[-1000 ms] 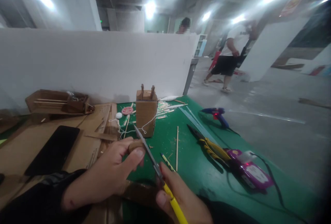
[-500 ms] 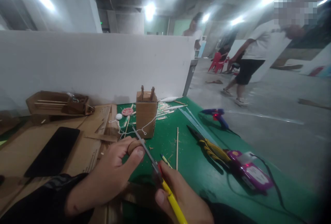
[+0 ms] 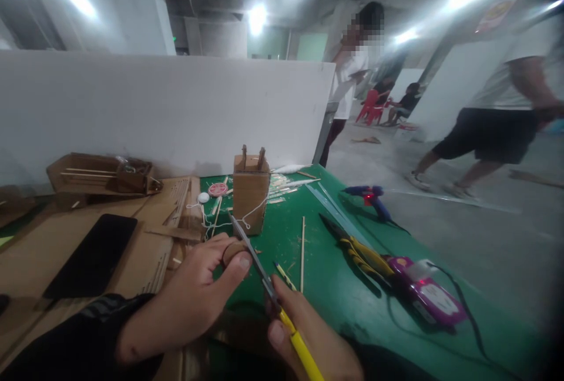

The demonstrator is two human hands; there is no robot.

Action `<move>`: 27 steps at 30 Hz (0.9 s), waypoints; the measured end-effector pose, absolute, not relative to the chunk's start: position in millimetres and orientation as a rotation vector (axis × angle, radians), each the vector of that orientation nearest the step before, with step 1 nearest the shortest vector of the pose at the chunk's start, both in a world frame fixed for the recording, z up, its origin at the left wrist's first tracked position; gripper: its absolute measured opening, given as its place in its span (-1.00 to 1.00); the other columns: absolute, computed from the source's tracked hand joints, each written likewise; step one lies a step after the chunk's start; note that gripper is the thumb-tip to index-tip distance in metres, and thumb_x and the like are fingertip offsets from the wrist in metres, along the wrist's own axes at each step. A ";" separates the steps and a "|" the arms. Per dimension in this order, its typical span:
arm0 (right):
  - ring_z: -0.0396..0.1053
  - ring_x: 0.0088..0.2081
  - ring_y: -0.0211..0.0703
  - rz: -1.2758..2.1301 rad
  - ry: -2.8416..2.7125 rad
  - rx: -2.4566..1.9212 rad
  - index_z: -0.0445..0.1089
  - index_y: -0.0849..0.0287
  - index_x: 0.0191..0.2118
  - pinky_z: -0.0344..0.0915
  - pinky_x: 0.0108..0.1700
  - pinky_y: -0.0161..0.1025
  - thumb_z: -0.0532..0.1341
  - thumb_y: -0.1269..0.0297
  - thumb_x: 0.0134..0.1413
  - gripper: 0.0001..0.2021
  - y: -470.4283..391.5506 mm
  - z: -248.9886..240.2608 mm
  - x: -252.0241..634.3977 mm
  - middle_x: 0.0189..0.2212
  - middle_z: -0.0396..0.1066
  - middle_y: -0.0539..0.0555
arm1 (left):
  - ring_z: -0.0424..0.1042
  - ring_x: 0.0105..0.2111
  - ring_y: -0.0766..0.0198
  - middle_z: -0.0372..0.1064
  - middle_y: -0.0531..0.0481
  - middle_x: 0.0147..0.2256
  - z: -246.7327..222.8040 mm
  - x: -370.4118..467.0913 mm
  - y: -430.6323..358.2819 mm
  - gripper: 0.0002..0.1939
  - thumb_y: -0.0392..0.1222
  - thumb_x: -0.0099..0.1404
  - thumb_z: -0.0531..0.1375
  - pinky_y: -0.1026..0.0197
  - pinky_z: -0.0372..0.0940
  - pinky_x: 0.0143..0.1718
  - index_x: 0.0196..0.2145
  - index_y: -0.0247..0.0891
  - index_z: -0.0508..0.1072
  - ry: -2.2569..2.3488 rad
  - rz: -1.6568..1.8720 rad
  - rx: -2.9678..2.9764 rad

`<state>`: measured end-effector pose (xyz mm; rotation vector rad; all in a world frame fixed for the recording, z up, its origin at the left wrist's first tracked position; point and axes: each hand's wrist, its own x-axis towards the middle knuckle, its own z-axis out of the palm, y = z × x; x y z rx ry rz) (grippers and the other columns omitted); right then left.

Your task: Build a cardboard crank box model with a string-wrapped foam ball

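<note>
My left hand [image 3: 200, 284] pinches a small round piece of brown cardboard [image 3: 233, 252] between thumb and fingers. In my right hand [image 3: 304, 325] is a pair of scissors [image 3: 293, 328] with yellow handles. The metal blades point up and to the left and lie against the right edge of the cardboard piece. My fingers partly hide the handles. Just beyond the blades stands an upright cardboard box [image 3: 249, 199] with two small prongs on top and white string [image 3: 253, 213] around it. A pencil [image 3: 284, 275] lies close to my right hand.
Cardboard sheets [image 3: 118, 252] bear a black phone [image 3: 92, 255] at left, near a cardboard model [image 3: 103, 175]. On the green table [image 3: 343, 322] are a wooden stick [image 3: 302, 252], pliers [image 3: 361, 255], a blue glue gun [image 3: 370, 196] and a purple power strip [image 3: 427, 293]. A white partition [image 3: 167, 117] stands behind.
Both hands have shifted slightly to the right, with the cardboard piece and scissors held together. In the background, one person has walked right and another has come out from behind the partition.
</note>
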<state>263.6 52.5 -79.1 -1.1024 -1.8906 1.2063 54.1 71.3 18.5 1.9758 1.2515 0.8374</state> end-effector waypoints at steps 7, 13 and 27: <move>0.38 -0.22 0.00 1.235 -1.880 -1.133 0.18 0.19 0.25 0.32 -0.04 -0.14 0.04 -0.32 0.08 -0.21 51.7 -80.8 262.0 -0.21 0.43 0.18 | 0.27 -0.41 0.29 0.28 0.04 -0.45 18.8 53.4 70.5 -0.65 -0.11 0.42 -0.08 0.26 0.21 -0.36 -0.44 -0.26 0.33 1.232 0.822 2.004; 0.34 -0.28 -0.05 1.268 -1.848 -1.117 0.33 0.16 0.07 0.32 -0.06 -0.15 0.04 -0.36 0.04 -0.28 52.6 -79.3 259.9 -0.28 0.39 0.14 | 0.26 -0.42 0.31 0.32 0.04 -0.43 14.0 50.6 73.9 -0.64 -0.09 0.44 -0.08 0.29 0.20 -0.36 -0.44 -0.25 0.32 1.190 0.863 2.004; 0.39 -0.16 0.07 1.282 -1.779 -1.074 0.23 0.21 0.21 0.31 -0.02 -0.10 0.03 -0.31 0.09 -0.23 49.4 -70.9 255.5 -0.17 0.42 0.21 | 0.32 -0.38 0.27 0.29 0.01 -0.41 -4.5 50.4 73.3 -0.61 -0.02 0.46 -0.10 0.23 0.22 -0.31 -0.39 -0.25 0.35 1.184 0.987 1.931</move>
